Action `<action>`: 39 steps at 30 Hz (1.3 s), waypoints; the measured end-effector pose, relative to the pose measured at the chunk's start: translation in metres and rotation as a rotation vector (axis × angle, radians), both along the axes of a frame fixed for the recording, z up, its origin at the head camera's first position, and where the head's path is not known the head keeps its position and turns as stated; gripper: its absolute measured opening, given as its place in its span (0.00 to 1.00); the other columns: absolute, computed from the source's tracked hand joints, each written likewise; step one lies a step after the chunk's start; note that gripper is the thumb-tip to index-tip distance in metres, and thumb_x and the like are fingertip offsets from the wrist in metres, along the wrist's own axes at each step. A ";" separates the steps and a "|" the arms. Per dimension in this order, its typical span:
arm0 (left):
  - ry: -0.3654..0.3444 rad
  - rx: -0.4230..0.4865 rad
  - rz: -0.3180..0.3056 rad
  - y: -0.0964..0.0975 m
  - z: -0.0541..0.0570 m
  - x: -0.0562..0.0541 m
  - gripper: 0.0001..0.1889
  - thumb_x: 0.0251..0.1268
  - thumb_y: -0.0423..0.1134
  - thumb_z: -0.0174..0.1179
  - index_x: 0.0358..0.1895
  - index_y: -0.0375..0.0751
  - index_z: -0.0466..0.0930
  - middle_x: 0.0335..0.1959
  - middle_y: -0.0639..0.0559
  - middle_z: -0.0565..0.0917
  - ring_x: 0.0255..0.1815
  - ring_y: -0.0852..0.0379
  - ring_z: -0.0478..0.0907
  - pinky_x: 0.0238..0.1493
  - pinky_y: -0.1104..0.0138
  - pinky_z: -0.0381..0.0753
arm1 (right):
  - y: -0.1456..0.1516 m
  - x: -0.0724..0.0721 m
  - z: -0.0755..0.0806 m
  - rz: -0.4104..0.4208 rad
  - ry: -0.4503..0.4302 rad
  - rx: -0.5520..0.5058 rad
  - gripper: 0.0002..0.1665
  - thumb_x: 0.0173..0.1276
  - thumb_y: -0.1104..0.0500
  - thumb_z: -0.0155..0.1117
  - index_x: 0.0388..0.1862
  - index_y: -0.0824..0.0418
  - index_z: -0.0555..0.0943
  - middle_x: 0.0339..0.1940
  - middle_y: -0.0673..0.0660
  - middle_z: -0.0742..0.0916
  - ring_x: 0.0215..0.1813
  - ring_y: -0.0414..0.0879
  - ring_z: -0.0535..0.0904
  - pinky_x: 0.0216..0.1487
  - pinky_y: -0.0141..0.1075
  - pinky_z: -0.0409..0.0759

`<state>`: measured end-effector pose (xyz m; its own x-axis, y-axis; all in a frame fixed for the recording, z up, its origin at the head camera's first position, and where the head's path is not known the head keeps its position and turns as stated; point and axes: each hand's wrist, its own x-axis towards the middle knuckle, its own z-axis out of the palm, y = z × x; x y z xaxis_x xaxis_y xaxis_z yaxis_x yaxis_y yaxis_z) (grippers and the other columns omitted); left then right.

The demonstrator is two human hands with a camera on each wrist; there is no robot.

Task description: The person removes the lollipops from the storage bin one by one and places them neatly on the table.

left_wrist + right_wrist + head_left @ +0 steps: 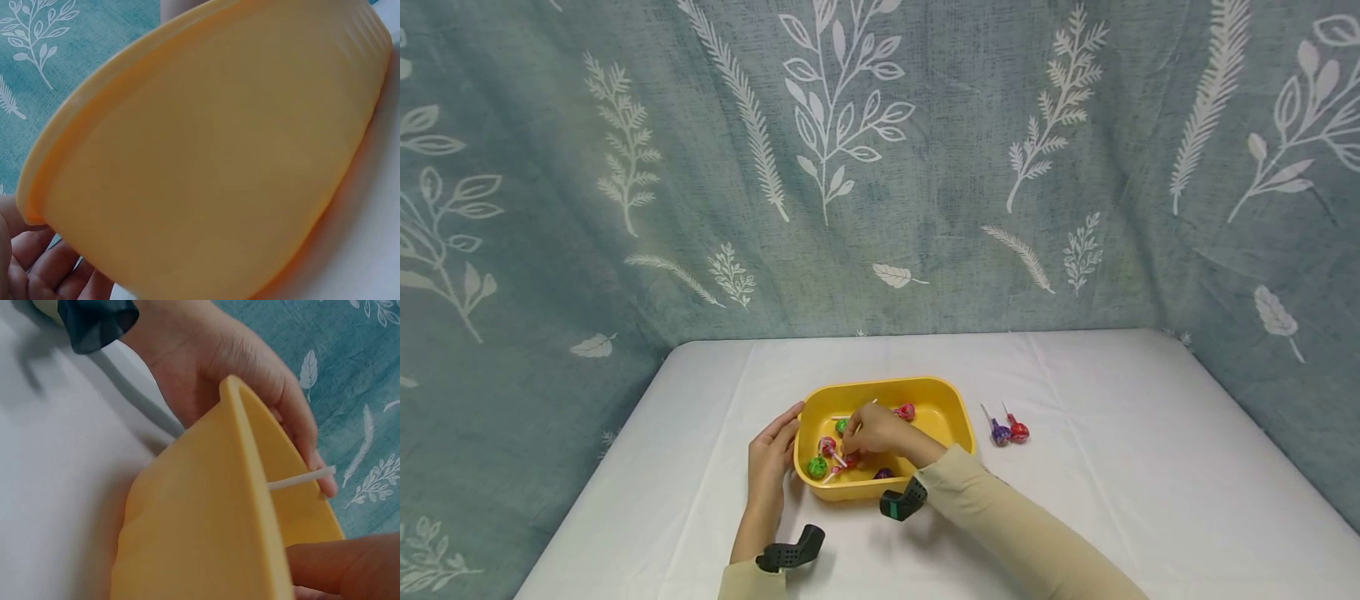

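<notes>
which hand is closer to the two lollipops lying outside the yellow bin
Right. The right hand is inside the yellow bin, left of the two lollipops; the left hand is farther, against the bin's left side.

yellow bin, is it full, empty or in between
In between: the head view shows several lollipops inside the yellow bin, with bare floor showing toward its right end. The right hand hides part of it.

Smooth plastic tray [850,493], matt tablecloth [1112,467], matt, woven-looking cloth curtain [955,125]
</notes>
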<state>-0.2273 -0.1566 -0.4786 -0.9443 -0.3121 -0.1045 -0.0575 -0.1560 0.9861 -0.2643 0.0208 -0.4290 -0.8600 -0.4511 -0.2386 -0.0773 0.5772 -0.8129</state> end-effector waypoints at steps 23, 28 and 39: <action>-0.027 -0.030 -0.011 0.000 -0.001 -0.001 0.18 0.71 0.44 0.56 0.60 0.45 0.80 0.64 0.52 0.76 0.64 0.56 0.71 0.54 0.74 0.75 | 0.051 0.010 0.016 -0.018 0.115 -0.021 0.08 0.65 0.62 0.66 0.36 0.67 0.87 0.27 0.52 0.87 0.29 0.42 0.80 0.33 0.33 0.83; -0.018 -0.020 -0.013 0.000 -0.001 0.000 0.18 0.71 0.44 0.56 0.60 0.44 0.80 0.64 0.51 0.75 0.64 0.56 0.71 0.54 0.75 0.75 | 0.066 0.010 0.019 -0.062 0.111 -0.035 0.09 0.66 0.62 0.65 0.36 0.67 0.87 0.27 0.52 0.87 0.29 0.41 0.79 0.34 0.33 0.83; -0.017 -0.017 -0.004 0.001 0.000 0.001 0.18 0.71 0.44 0.55 0.60 0.44 0.79 0.63 0.52 0.76 0.63 0.57 0.72 0.53 0.76 0.75 | 0.103 0.008 0.031 -0.192 0.093 -0.037 0.12 0.67 0.60 0.64 0.43 0.67 0.86 0.31 0.53 0.86 0.35 0.50 0.85 0.42 0.42 0.85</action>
